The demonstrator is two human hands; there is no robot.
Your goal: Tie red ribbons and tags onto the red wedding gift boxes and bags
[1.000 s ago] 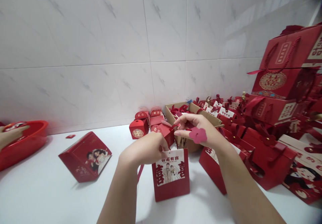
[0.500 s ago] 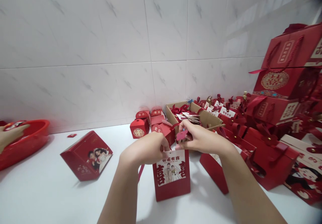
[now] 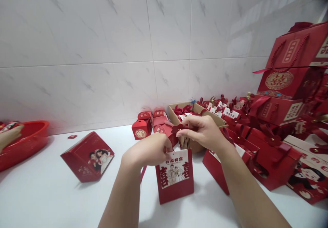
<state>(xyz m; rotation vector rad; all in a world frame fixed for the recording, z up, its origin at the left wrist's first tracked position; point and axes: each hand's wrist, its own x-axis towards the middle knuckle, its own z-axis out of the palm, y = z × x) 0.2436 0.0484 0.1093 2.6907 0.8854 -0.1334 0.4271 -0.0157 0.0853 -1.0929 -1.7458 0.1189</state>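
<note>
A red wedding favor box (image 3: 176,193) stands upright on the white table, its white card printed with a couple facing me. My left hand (image 3: 150,149) is closed on its top edge, the fingertips partly hidden behind the wrist and card. Just above and right of the box, my right hand (image 3: 206,129) pinches a dark red flower-shaped strap end (image 3: 176,129) between thumb and fingers. Below my left wrist a thin red ribbon (image 3: 143,173) hangs beside the box. Whether the strap end joins this box I cannot tell.
Behind my hands sit small red boxes (image 3: 142,129) and a cardboard box (image 3: 220,119) of ribbons and cards. Finished-looking red boxes (image 3: 276,159) crowd the right, with stacked gift boxes (image 3: 287,81). Left are a tilted red box (image 3: 88,158), a basin (image 3: 30,144) and another person's hand (image 3: 11,137).
My right hand has lifted slightly and turned, raising the flower-shaped strap end away from the box's top. My left hand and the box have hardly moved. The other person's hand has shifted left.
</note>
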